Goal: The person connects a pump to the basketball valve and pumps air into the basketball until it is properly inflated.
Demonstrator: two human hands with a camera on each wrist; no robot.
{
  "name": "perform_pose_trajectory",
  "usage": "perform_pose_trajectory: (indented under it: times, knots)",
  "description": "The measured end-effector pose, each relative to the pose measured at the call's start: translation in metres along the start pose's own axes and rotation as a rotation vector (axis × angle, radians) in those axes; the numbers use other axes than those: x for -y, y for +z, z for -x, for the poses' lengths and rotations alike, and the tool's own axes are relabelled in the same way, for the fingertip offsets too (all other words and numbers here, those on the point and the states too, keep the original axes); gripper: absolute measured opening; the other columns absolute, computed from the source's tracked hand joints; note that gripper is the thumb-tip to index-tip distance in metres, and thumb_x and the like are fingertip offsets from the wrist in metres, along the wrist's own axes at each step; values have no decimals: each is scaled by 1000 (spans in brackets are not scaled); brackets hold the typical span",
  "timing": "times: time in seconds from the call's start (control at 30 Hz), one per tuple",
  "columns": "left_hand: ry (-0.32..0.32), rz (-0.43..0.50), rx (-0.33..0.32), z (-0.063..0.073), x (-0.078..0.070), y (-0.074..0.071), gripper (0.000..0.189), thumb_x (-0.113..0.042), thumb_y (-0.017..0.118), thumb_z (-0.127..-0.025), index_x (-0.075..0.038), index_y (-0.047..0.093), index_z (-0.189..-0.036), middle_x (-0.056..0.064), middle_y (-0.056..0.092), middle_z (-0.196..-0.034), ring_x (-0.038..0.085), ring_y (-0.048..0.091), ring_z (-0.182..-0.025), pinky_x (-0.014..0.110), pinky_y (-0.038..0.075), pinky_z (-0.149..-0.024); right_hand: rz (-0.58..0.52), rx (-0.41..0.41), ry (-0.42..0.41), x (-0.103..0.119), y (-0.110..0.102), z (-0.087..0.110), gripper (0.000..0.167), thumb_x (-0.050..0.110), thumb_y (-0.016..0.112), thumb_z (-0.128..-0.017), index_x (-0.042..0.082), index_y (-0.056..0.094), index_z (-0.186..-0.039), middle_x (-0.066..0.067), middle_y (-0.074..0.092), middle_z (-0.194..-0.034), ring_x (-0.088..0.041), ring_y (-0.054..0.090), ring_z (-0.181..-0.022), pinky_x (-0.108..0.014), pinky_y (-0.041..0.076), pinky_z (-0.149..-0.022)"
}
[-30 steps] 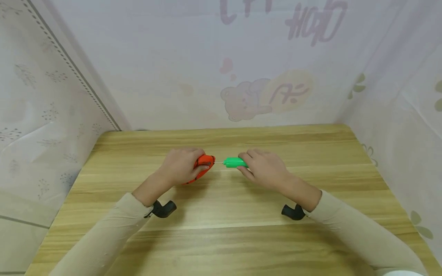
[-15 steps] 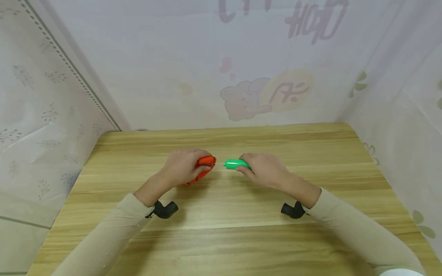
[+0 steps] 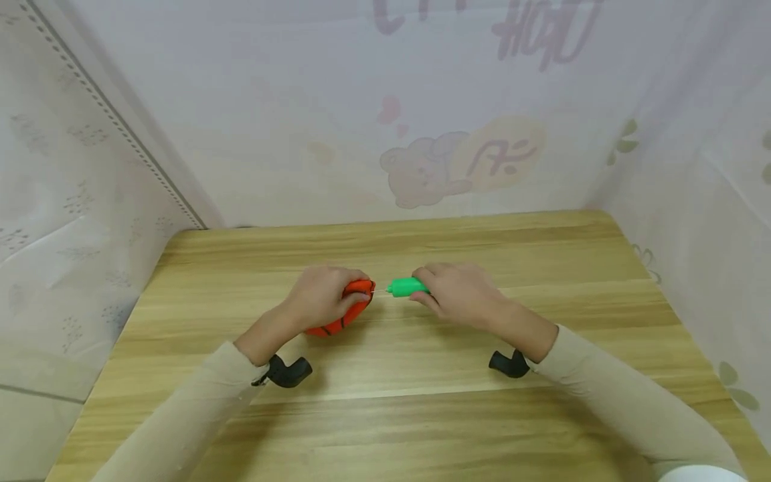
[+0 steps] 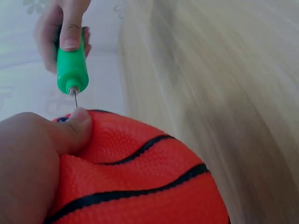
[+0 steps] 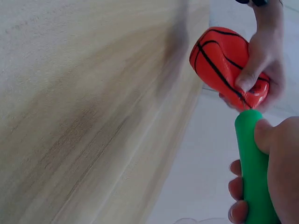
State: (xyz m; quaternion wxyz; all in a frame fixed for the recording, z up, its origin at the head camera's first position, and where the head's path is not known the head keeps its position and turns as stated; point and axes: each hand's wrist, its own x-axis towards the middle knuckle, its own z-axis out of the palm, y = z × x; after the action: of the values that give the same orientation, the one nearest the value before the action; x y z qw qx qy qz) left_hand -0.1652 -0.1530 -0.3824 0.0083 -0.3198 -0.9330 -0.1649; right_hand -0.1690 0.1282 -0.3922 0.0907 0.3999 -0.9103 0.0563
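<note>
My left hand (image 3: 322, 294) pinches a soft, dented red toy basketball (image 4: 140, 182) with black lines, thumb pressed into its skin near the end facing right. My right hand (image 3: 462, 293) grips a green ball pump (image 5: 254, 163), fingers wrapped round its barrel. From the pump's tip a thin metal needle (image 4: 76, 99) runs to the ball beside my left thumb. Its far end is hidden at the ball in the left wrist view. Ball and pump are held in line, over the middle of the table. The pump's rear end is covered by my right hand in the head view.
A wood-grain table (image 3: 385, 428) lies under both hands. Pale printed curtains (image 3: 289, 120) rise behind it and at both sides. Black wrist mounts (image 3: 290, 372) hang below the wrists. A white rounded object (image 3: 701, 474) shows at the bottom right corner.
The ball has tilted in my left hand, so more of its lower side shows below the fingers. The pump has shifted slightly left. Both grips are kept, and the needle still points at the ball.
</note>
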Motion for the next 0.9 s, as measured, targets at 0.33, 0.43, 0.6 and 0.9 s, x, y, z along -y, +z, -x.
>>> perform_pose_trajectory:
  times: [0.33,0.43,0.6,0.9]
  knots:
    - [9,-13,-23,0,-1,6,18,-25,75,-94,-13,74,-108,-2,73,-85,12,62,-66,31,50,-59,88,37,4,12,-1,-4,36,45,56,-104,9,65,-105,3,58,-78,-10,51,-58,-23,41,-46]
    - [16,-1,-26,-1,0,8,17,-24,75,-94,-13,74,-107,-2,72,-85,12,62,-66,31,50,-59,15,85,62,13,-1,-5,36,46,55,-104,11,62,-99,5,52,-73,-9,46,-54,-22,35,-43]
    - [11,16,-41,0,1,11,16,-21,76,-93,-11,73,-105,0,73,-86,14,65,-69,34,53,-63,-58,152,129,17,-1,-10,38,48,54,-104,12,61,-95,5,49,-69,-10,45,-50,-23,32,-43]
    - [13,78,-19,0,5,10,19,-21,76,-94,-10,72,-109,2,74,-91,18,67,-74,37,55,-68,231,-121,-136,7,-1,-8,36,42,73,-94,8,67,-104,-2,60,-80,-14,59,-65,-25,49,-55]
